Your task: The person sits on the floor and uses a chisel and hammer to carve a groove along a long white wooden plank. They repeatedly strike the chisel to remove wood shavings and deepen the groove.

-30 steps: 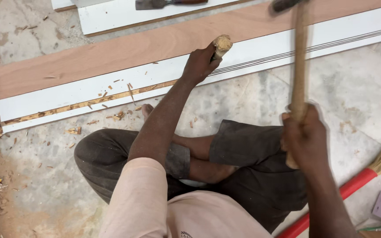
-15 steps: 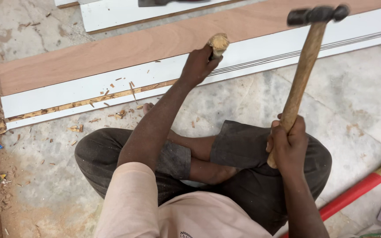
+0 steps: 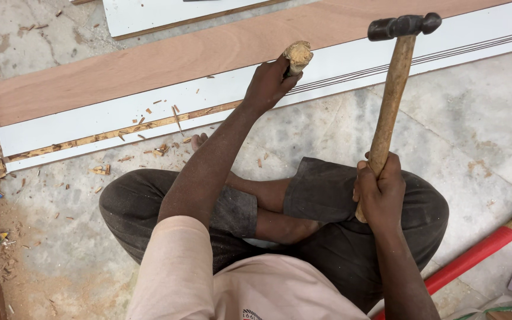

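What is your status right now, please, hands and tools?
Left hand grips wooden-handled chisel set on white grooved board. Right hand holds wooden-handled black-headed hammer raised, clear of chisel. Wood chips litter board and floor.

The person is wearing a pale pink short-sleeved shirt (image 3: 208, 284), its left sleeve ending just above the elbow and a small dark printed mark showing at the lower hem edge of the view. Dark grey shorts (image 3: 327, 201) are covering the thighs, dusty and faded at the folded hems near the knees. The forearms, the left hand (image 3: 268, 83), the right hand (image 3: 380, 189) and the lower legs are going bare, with no gloves, watch or rings showing.
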